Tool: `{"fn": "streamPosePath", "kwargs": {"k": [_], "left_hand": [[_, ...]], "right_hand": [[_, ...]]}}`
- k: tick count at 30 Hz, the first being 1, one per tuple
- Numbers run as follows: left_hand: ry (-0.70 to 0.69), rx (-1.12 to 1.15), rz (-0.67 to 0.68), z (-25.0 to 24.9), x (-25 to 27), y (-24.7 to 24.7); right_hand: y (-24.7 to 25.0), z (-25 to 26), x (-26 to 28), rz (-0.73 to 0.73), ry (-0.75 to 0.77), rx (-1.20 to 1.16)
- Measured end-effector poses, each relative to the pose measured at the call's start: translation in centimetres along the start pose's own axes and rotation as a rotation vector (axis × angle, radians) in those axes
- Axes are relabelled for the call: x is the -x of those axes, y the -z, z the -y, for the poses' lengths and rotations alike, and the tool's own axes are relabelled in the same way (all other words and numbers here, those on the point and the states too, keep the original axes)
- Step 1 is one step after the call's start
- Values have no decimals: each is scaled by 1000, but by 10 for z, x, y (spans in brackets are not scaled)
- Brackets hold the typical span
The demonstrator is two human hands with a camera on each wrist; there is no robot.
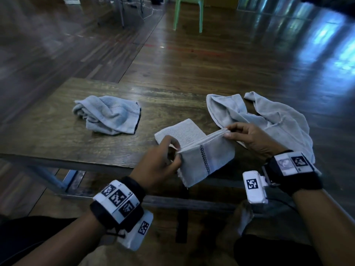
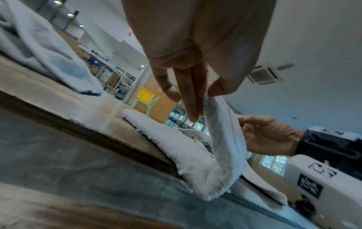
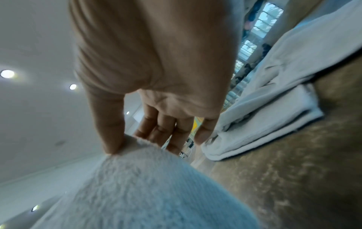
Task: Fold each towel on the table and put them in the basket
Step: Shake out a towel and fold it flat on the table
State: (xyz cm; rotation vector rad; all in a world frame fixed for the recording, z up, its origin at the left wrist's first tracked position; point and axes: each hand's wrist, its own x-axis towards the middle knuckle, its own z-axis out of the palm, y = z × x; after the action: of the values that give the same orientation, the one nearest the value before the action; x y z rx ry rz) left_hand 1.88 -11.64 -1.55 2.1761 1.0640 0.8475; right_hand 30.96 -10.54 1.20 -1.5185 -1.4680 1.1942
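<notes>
A white towel (image 1: 207, 156) with a dark dotted stripe lies partly folded at the table's near edge, its stacked edges lifted into a ridge. My left hand (image 1: 177, 150) pinches the near end of that ridge between thumb and fingers (image 2: 205, 93). My right hand (image 1: 228, 131) pinches the far end, thumb on top of the towel (image 3: 147, 193). The towel's lower flap hangs over the table edge. A crumpled light blue towel (image 1: 107, 114) sits to the left. A loose grey towel (image 1: 269, 120) lies to the right, behind my right hand. A yellow basket (image 2: 145, 94) stands far off on a chair.
The dark wooden table (image 1: 57, 135) ends just in front of me, with metal legs below. A pale green chair (image 1: 189, 12) stands on the wooden floor beyond the table. My knees and a bare foot (image 1: 244, 215) are under the near edge.
</notes>
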Motion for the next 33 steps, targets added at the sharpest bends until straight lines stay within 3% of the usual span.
{"fn": "streamPosePath", "kwargs": {"k": [9,16,25,33], "left_hand": [[280,-60,-34,52,-63,28],[460,-158,4,83,-77,19],[497,-211,60,102,-87,16],[410,-250,55,106,-91,20]], "right_hand": [[-27,33,-96,-29,-42,278],[-42,24,-138,44,-145,488],[-52,17,-155,105,-121,605],[-59,25,-144,178,-87,825]]}}
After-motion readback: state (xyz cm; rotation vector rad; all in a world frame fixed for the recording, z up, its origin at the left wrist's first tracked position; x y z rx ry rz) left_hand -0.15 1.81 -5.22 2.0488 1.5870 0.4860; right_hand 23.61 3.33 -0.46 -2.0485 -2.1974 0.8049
